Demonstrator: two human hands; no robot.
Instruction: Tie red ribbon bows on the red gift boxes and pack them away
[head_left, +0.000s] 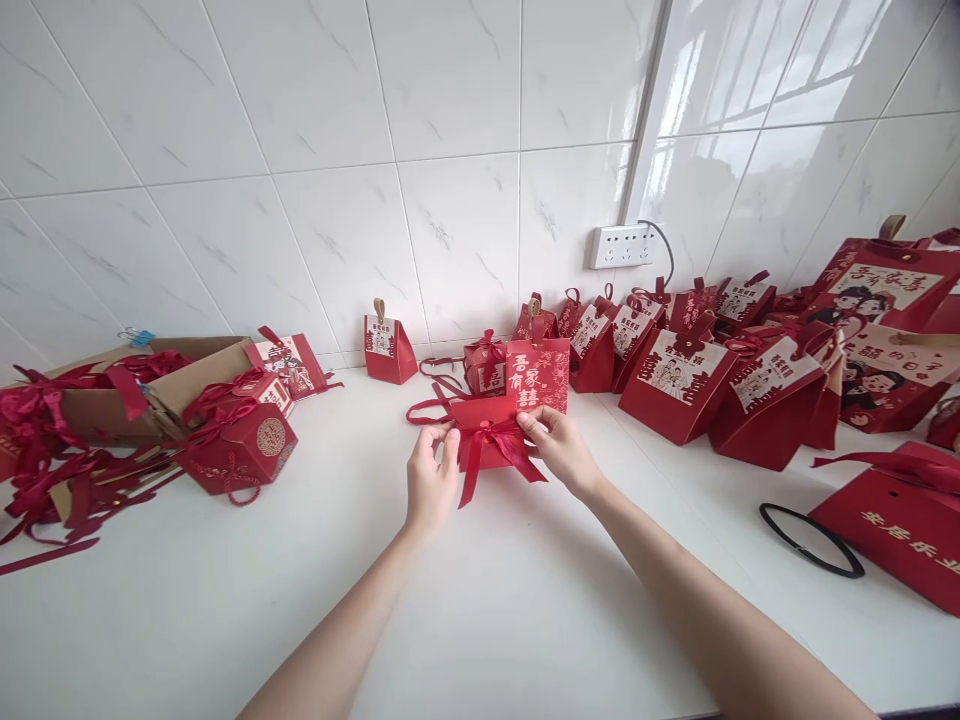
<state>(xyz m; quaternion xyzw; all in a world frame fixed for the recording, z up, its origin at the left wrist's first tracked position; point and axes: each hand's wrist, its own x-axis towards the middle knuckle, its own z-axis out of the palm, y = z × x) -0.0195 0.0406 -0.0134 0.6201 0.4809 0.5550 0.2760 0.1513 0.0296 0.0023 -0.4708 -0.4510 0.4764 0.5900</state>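
Note:
A small red gift box (pixel 480 412) is between my two hands, with a red ribbon bow (pixel 491 437) tied across its front and the bow's tails hanging down. My left hand (pixel 433 478) grips the box's left side, thumb and fingers closed on its edge. On the opposite side, my right hand (pixel 556 447) pinches the right edge near the bow. Just behind stands a flat-fronted red gift bag (pixel 541 375) with gold characters. A smaller red box (pixel 482 368) with a ribbon sits behind to the left, beside a loose loop of ribbon (pixel 431 405).
A cardboard box (pixel 202 355) full of red ribbons stands at the left, with a hexagonal red box (pixel 244 445) before it. Several red gift boxes (pixel 679 385) line the right side. A black ring (pixel 814 540) lies at the right. A power strip (pixel 624 246) is on the tiled wall.

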